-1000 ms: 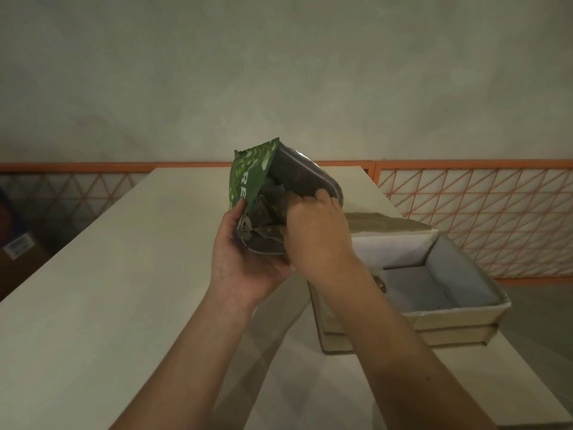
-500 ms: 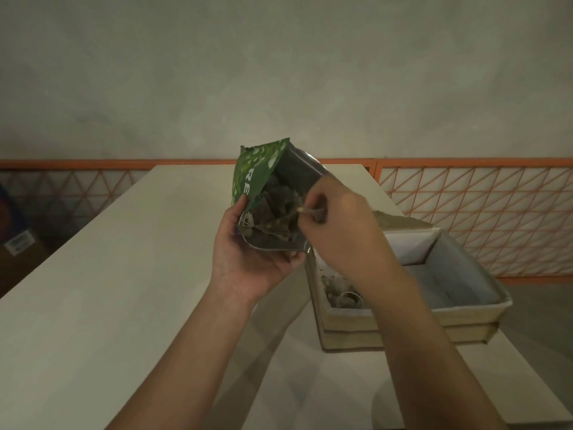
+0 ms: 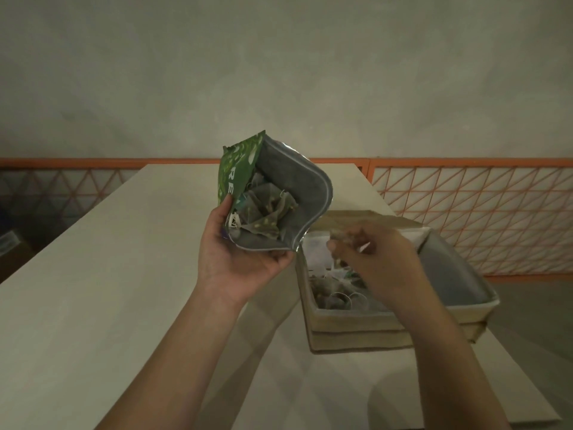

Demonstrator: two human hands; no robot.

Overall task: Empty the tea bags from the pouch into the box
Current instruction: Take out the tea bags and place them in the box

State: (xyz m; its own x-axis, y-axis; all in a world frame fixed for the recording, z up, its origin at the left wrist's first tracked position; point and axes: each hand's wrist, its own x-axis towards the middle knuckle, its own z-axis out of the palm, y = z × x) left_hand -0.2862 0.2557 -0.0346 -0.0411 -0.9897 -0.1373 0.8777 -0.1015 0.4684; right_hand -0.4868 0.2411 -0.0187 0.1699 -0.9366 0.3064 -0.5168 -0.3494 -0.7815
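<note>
pale table [image 3: 93, 290] under a plain grey wall, with an orange lattice railing [image 3: 465, 212] behind it, carries the whole scene; left hand [image 3: 238, 259] cradles the green pouch [image 3: 235, 172] from below, fingers curled round its lower edge and thumb pressed on the printed front, mouth gaping toward the camera; inside, just beyond that thumb, sits a heap of pyramid tea bags [image 3: 263, 212] with strings and tags tangled; right hand [image 3: 372, 259] hovers over the near-left corner of the fabric-lined box [image 3: 465, 308], its fingers bunched on something small and blurred, seemingly a tea bag, though i cannot tell for sure; under those fingers a few loose bags [image 3: 335, 293] already lie in the box; most of the load looks still in the pouch, so the job seems early; the bags should be featherlight, soft and easy to tear, their strings apt to snag one another, so a gentle pinch at a top corner or tag seems best; the foil pouch is crinkly and floppy, best held low at the base, or tipped over the box
</note>
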